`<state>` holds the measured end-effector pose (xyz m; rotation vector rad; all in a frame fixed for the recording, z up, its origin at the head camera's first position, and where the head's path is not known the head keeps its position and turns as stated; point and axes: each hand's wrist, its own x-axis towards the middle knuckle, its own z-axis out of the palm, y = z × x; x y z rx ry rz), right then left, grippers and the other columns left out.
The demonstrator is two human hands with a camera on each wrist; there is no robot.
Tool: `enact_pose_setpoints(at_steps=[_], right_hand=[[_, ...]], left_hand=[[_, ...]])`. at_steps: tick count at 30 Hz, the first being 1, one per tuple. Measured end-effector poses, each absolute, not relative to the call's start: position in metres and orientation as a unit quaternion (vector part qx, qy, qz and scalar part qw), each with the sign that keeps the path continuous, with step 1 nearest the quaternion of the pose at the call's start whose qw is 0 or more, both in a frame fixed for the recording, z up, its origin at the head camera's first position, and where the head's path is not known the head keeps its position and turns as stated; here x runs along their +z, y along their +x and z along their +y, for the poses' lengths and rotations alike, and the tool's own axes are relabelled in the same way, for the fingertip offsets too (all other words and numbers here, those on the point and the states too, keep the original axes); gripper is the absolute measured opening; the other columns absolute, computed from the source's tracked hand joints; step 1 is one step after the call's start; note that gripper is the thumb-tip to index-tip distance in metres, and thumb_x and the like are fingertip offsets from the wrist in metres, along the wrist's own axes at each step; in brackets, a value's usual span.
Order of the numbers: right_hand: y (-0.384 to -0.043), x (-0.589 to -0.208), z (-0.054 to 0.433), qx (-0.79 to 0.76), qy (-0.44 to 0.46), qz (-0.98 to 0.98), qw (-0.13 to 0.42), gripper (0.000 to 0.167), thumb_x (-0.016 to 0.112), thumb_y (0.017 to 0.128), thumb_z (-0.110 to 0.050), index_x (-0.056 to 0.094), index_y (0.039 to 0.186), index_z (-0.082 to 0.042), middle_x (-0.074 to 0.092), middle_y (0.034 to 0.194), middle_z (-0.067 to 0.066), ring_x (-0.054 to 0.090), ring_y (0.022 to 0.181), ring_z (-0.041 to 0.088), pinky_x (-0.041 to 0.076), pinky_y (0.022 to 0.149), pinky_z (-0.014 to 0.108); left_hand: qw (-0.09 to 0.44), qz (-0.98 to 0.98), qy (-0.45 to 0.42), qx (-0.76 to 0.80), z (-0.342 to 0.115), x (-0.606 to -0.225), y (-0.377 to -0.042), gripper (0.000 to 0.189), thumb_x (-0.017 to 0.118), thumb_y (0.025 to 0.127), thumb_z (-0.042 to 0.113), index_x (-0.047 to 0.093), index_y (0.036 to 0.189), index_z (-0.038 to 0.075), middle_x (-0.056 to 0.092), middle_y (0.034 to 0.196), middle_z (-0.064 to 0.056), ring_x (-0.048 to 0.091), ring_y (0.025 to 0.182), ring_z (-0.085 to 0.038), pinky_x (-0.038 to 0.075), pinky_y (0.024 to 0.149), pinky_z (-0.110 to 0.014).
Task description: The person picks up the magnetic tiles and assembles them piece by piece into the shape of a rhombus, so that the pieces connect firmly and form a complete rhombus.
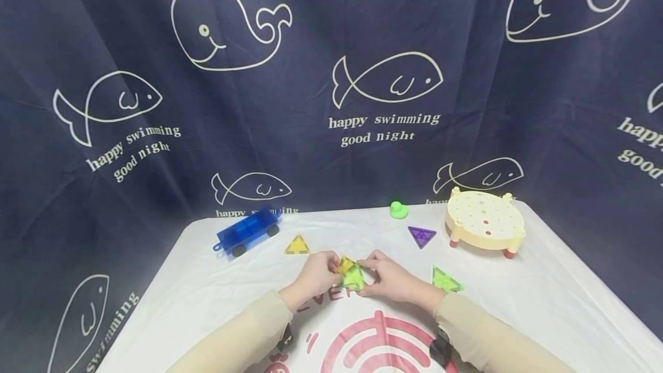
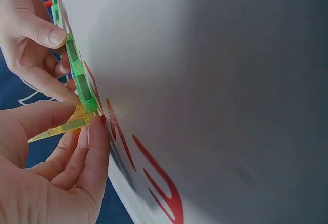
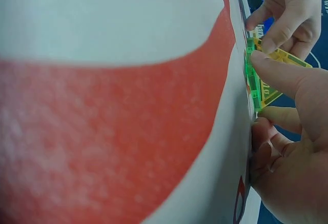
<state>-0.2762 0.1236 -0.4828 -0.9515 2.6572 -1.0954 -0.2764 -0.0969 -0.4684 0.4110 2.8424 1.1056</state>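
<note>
At the middle of the table, my left hand point(image 1: 317, 274) pinches a yellow translucent triangular magnetic tile point(image 1: 346, 265) between thumb and fingers. My right hand point(image 1: 392, 279) holds a green triangular magnetic tile point(image 1: 354, 280) by its ends, with thumb and a finger. In the left wrist view, the yellow tile point(image 2: 69, 126) tilts up from the table and meets one edge of the green tile point(image 2: 79, 75), which lies low along the tabletop. Seen from the right wrist, the green tile point(image 3: 251, 78) is close to the surface, with the yellow tile point(image 3: 292, 58) rising behind it.
A blue wheeled car base point(image 1: 248, 232) stands at the back left, near a loose yellow triangle point(image 1: 297, 245). Toward the right are a green toy duck point(image 1: 398, 210), a purple triangle point(image 1: 422, 236), another green triangle point(image 1: 446, 280) and a cream round pegged stand point(image 1: 484, 220).
</note>
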Motion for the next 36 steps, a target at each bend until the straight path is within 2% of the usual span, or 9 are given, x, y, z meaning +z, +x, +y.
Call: enact_pose_setpoints(at_steps=[4,8,13,17,20,23,26,31,36], right_hand=[[-0.279,-0.48,0.127,-0.362,-0.325,0.871,0.07,0.074,0.087,0.079,-0.02,0.055,0.137,0.012,0.05,0.103,0.005,0.047,0.077,0.01,0.047,0.068,0.025],[-0.286,-0.477,0.131,-0.359,-0.333,0.867,0.094,0.078,0.089,0.075,-0.017,0.054,0.14,0.008,0.05,0.101,0.004,0.046,0.081,0.013,0.045,0.07,0.026],[-0.295,-0.474,0.133,-0.344,-0.339,0.867,0.126,0.08,0.09,0.073,-0.016,0.056,0.143,0.001,0.051,0.103,0.003,0.046,0.085,0.017,0.045,0.073,0.029],[-0.299,-0.472,0.132,-0.327,-0.339,0.872,0.133,0.077,0.091,0.073,-0.018,0.058,0.141,-0.002,0.052,0.105,0.001,0.047,0.088,0.017,0.046,0.077,0.031],[-0.299,-0.473,0.131,-0.323,-0.338,0.876,0.122,0.075,0.092,0.071,-0.018,0.06,0.138,-0.002,0.052,0.104,0.001,0.048,0.088,0.017,0.047,0.079,0.032],[-0.296,-0.475,0.129,-0.324,-0.326,0.883,0.1,0.075,0.092,0.07,-0.02,0.06,0.136,-0.002,0.052,0.102,0.002,0.049,0.088,0.016,0.049,0.082,0.035],[-0.292,-0.48,0.126,-0.326,-0.301,0.893,0.073,0.077,0.093,0.068,-0.024,0.06,0.134,-0.001,0.052,0.101,0.003,0.05,0.089,0.016,0.049,0.086,0.04],[-0.284,-0.482,0.119,-0.319,-0.256,0.912,0.032,0.078,0.093,0.067,-0.029,0.061,0.132,0.002,0.05,0.1,0.004,0.049,0.093,0.02,0.049,0.091,0.047],[-0.281,-0.482,0.113,-0.317,-0.217,0.923,0.013,0.08,0.094,0.067,-0.032,0.061,0.13,0.003,0.049,0.102,0.004,0.048,0.098,0.023,0.048,0.095,0.048]], left_hand=[[0.04,0.921,0.14,0.362,-0.098,-0.467,-0.275,0.021,0.079,0.077,0.0,0.069,0.094,0.004,0.066,0.082,-0.001,0.063,0.078,-0.018,0.056,0.076,-0.036],[0.07,0.91,0.14,0.383,-0.099,-0.461,-0.273,0.032,0.077,0.073,-0.002,0.068,0.103,0.002,0.067,0.09,-0.004,0.064,0.086,-0.023,0.056,0.081,-0.041],[0.108,0.897,0.132,0.409,-0.11,-0.452,-0.272,0.044,0.073,0.07,-0.006,0.065,0.112,0.002,0.068,0.098,-0.006,0.065,0.091,-0.025,0.057,0.079,-0.039],[0.089,0.898,0.135,0.409,-0.125,-0.447,-0.274,0.04,0.072,0.073,-0.005,0.065,0.112,0.0,0.067,0.1,-0.009,0.066,0.094,-0.027,0.057,0.079,-0.04],[0.02,0.918,0.149,0.367,-0.139,-0.443,-0.281,0.037,0.072,0.077,-0.001,0.066,0.114,-0.002,0.069,0.105,-0.016,0.067,0.098,-0.034,0.056,0.086,-0.046],[-0.045,0.941,0.156,0.296,-0.155,-0.443,-0.292,0.044,0.072,0.081,0.006,0.064,0.123,-0.005,0.068,0.117,-0.022,0.065,0.107,-0.037,0.051,0.097,-0.051],[-0.069,0.955,0.156,0.243,-0.168,-0.448,-0.301,0.056,0.072,0.084,0.009,0.057,0.135,-0.009,0.061,0.131,-0.027,0.061,0.116,-0.039,0.045,0.107,-0.052],[-0.038,0.97,0.153,0.183,-0.177,-0.461,-0.297,0.067,0.07,0.089,0.018,0.046,0.146,-0.009,0.048,0.147,-0.03,0.047,0.135,-0.046,0.04,0.11,-0.056],[0.018,0.98,0.145,0.133,-0.177,-0.464,-0.288,0.07,0.067,0.093,0.032,0.046,0.148,-0.006,0.041,0.154,-0.028,0.04,0.14,-0.049,0.04,0.108,-0.061]])
